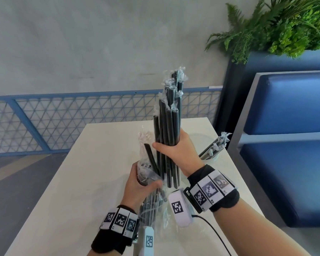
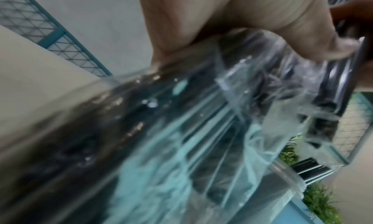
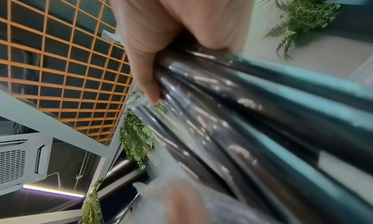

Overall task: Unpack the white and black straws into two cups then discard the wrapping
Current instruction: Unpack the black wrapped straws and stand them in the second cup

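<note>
My right hand (image 1: 175,145) grips a bunch of black straws (image 1: 169,115), each in its own clear sleeve, held upright above the table. The right wrist view shows the same black straws (image 3: 252,115) running out from under my curled fingers (image 3: 145,64). My left hand (image 1: 142,182) grips the clear plastic wrapping bag (image 1: 151,204), which still holds several black straws; one loose straw (image 1: 151,156) leans out of its open top. Up close, the wrapping bag (image 2: 201,131) is crumpled under my thumb (image 2: 315,40). A cup (image 1: 211,154) with wrapped straws (image 1: 216,145) stands at the table's right.
The pale table (image 1: 100,163) runs forward to a blue mesh railing (image 1: 81,117). A blue padded bench (image 1: 288,145) stands close on the right, with a planter of ferns (image 1: 277,24) behind it. A cable (image 1: 214,235) trails from my right wrist unit.
</note>
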### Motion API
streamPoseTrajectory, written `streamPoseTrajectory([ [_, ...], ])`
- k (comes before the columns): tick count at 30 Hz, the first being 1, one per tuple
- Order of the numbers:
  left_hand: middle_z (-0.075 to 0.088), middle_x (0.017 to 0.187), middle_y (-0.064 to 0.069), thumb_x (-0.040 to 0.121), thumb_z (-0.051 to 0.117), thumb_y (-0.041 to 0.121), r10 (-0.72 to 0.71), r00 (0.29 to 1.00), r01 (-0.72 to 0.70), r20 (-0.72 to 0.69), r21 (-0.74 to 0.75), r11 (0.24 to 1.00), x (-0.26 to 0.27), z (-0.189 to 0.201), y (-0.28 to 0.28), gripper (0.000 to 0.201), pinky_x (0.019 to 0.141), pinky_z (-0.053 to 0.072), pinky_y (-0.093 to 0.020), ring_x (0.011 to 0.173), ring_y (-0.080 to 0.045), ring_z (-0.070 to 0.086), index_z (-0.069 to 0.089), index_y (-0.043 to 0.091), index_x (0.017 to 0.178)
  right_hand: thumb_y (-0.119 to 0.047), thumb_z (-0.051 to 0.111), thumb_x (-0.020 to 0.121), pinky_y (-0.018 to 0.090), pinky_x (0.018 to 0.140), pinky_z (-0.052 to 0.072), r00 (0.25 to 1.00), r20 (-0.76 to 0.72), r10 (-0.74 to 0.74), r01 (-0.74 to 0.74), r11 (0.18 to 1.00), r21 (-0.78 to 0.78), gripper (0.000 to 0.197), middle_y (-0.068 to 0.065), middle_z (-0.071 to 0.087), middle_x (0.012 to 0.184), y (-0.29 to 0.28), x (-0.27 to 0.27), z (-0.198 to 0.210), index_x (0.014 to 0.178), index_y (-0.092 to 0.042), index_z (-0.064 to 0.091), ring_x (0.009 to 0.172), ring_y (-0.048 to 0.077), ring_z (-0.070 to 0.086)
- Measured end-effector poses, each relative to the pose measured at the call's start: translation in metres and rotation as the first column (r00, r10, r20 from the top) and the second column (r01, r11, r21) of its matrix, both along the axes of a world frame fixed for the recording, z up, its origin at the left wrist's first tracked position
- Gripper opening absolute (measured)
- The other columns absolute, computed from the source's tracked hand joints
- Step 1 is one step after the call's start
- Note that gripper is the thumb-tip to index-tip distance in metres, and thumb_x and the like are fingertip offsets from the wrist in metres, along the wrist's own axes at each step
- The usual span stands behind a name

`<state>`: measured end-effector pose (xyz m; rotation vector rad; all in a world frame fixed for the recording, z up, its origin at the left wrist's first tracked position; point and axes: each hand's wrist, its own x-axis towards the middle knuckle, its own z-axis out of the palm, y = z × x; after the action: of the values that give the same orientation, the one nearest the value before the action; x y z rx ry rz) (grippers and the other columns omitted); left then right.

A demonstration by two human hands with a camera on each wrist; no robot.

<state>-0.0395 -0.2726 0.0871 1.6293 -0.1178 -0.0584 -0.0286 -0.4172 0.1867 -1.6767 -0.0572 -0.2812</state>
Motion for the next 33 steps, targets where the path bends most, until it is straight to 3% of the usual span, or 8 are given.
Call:
streamPoseTrajectory([
  [7, 0.07, 0.094, 0.005, 0.076, 0.074, 0.021, 0.201, 0.974, -0.203, 0.108, 0.01, 0.979, 0.002, 0.01, -0.008, 0.036, 0.08, 0.053, -0.027, 0.086, -0.007, 0.067, 0.055, 0.021, 0.107, -0.008, 0.076, 0.071, 0.035, 0.08, 0.056, 0.999, 0.01, -0.032, 0.031, 0.994, 0.108, 0.029, 0.003, 0.067, 0.085, -0.005, 0.002, 0.003, 0.096, -0.007, 0.061, 0.084, 0.019, 0.067],
  [12, 0.067, 0.093, 0.011, 0.079, 0.072, 0.019, 0.22, 0.968, -0.225, 0.122, 0.025, 0.974, 0.005, 0.008, -0.004, 0.032, 0.068, 0.048, -0.005, 0.076, 0.009, 0.063, 0.055, 0.021, 0.105, -0.001, 0.066, 0.079, 0.028, 0.068, 0.055, 0.986, 0.044, -0.163, 0.135, 0.915, 0.38, 0.011, 0.002, 0.063, 0.076, -0.041, 0.005, 0.028, 0.084, -0.008, 0.06, 0.07, 0.013, 0.064],
  [17, 0.066, 0.09, 0.01, 0.079, 0.072, 0.014, 0.208, 0.969, -0.213, 0.134, 0.022, 0.977, 0.004, 0.009, -0.006, 0.031, 0.062, 0.044, -0.002, 0.072, 0.011, 0.062, 0.055, 0.018, 0.105, -0.003, 0.067, 0.079, 0.045, 0.087, 0.054, 0.939, 0.023, -0.344, 0.278, 0.795, 0.539, 0.016, 0.005, 0.063, 0.081, -0.078, 0.006, 0.044, 0.092, -0.007, 0.059, 0.081, 0.024, 0.064],
  [22, 0.066, 0.093, 0.011, 0.079, 0.072, 0.016, 0.239, 0.957, -0.244, 0.165, 0.014, 0.97, 0.008, 0.014, -0.004, 0.032, 0.067, 0.044, -0.001, 0.076, 0.013, 0.061, 0.055, 0.021, 0.106, -0.005, 0.072, 0.07, 0.052, 0.086, 0.054, 0.868, 0.12, -0.482, 0.343, 0.756, 0.557, 0.022, 0.011, 0.064, 0.087, -0.096, 0.003, 0.07, 0.088, -0.011, 0.059, 0.086, 0.03, 0.064],
  [24, 0.066, 0.091, 0.011, 0.079, 0.071, 0.015, 0.25, 0.953, -0.253, 0.174, -0.005, 0.968, 0.008, 0.019, -0.005, 0.029, 0.067, 0.044, -0.001, 0.074, 0.012, 0.061, 0.055, 0.025, 0.101, -0.009, 0.074, 0.067, 0.046, 0.083, 0.057, 0.814, 0.168, -0.556, 0.407, 0.752, 0.519, 0.031, 0.009, 0.065, 0.09, -0.101, 0.006, 0.076, 0.093, -0.011, 0.057, 0.086, 0.026, 0.066],
  [27, 0.065, 0.089, 0.013, 0.08, 0.07, 0.012, 0.239, 0.951, -0.236, 0.195, -0.038, 0.971, 0.004, 0.028, -0.012, 0.03, 0.065, 0.043, 0.0, 0.073, 0.014, 0.06, 0.053, 0.033, 0.094, -0.014, 0.077, 0.07, 0.03, 0.082, 0.056, 0.761, 0.234, -0.605, 0.539, 0.79, 0.292, 0.037, -0.002, 0.064, 0.091, -0.093, 0.013, 0.068, 0.098, -0.016, 0.053, 0.086, 0.015, 0.065],
  [31, 0.066, 0.095, 0.013, 0.08, 0.07, 0.012, 0.205, 0.956, -0.193, 0.21, -0.078, 0.978, 0.0, 0.03, -0.02, 0.033, 0.07, 0.045, -0.002, 0.079, 0.013, 0.061, 0.053, 0.035, 0.097, -0.014, 0.074, 0.075, 0.019, 0.073, 0.047, 0.833, 0.18, -0.523, 0.517, 0.852, 0.083, 0.034, -0.017, 0.058, 0.083, -0.076, 0.024, 0.024, 0.099, -0.02, 0.051, 0.077, -0.003, 0.057],
  [33, 0.066, 0.097, 0.012, 0.079, 0.071, 0.013, 0.187, 0.963, -0.175, 0.196, -0.077, 0.982, -0.002, 0.025, -0.022, 0.035, 0.072, 0.046, -0.004, 0.084, 0.009, 0.063, 0.053, 0.034, 0.099, -0.016, 0.074, 0.076, 0.02, 0.072, 0.045, 0.862, 0.118, -0.494, 0.497, 0.868, -0.001, 0.032, -0.012, 0.06, 0.085, -0.074, 0.028, 0.003, 0.1, -0.016, 0.053, 0.076, 0.001, 0.057],
])
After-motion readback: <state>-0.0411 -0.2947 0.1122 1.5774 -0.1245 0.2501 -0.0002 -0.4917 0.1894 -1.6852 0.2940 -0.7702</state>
